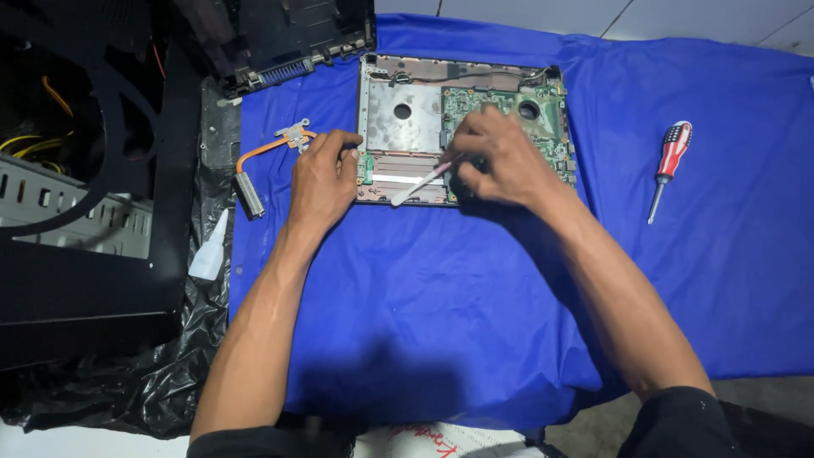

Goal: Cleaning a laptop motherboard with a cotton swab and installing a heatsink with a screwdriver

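Opened laptop base (407,119) — a flat rectangular shell of dull grey metal plate with a green circuit board (543,127) filling its right portion — lies on the blue cloth (475,305), its long axis running left to right. We see our right hand (500,157) curled over the board, fingers pressed together around a slim white-handled tool (421,181). That tool is a thin straight stick; its long axis slants from the grip down and to the left, its free end pointing away from the hand toward the shell's near edge. Our left hand (326,174) rests with its fingers bent at the shell's left edge, fingertips touching the rim — we cannot tell whether it pinches anything. Just left of that hand lies a copper heat pipe (263,161) with a ribbed metal block at its near end. Well to the right of the gripping hand, a red-and-white-handled screwdriver (668,165) lies on the cloth, its shaft pointing toward us.
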